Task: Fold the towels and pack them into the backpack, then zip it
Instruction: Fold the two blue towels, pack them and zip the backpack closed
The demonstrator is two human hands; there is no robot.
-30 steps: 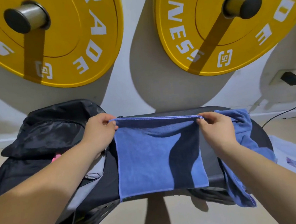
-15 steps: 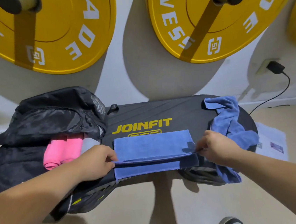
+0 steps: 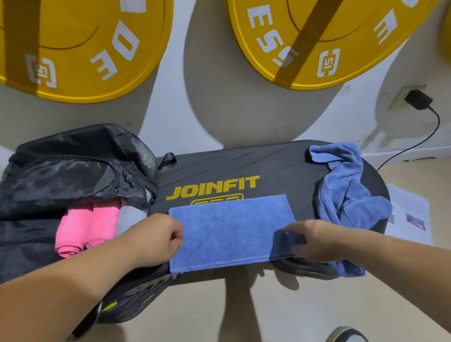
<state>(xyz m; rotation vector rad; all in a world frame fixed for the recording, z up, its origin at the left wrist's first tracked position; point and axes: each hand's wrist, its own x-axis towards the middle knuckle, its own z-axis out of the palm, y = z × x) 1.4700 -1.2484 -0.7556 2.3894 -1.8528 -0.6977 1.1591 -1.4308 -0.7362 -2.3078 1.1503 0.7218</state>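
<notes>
Centre of frame, head view: folded towel (image 3: 230, 231), blue, lies flat on the near edge of the black bench (image 3: 273, 163), just below the yellow "JOINFIT" print.

Left hand (image 3: 156, 239): fingers curled, touching the towel's left edge. Whether cloth is pinched: cannot tell.

Right hand (image 3: 318, 240): grasps the towel's lower right corner, cloth bunched at the fingers; motion-blurred.

Left of frame: backpack (image 3: 65, 171), black, open. Two pink rolls (image 3: 86, 230) lie side by side inside, a grey towel (image 3: 129, 218) just right of them.

Right end of bench: loose towel (image 3: 346, 191), blue, crumpled, hanging over the near edge.

Top: two yellow plates (image 3: 65, 34) on the wall. Right: charger (image 3: 418, 100) plugged in; paper (image 3: 410, 215) on the floor.
</notes>
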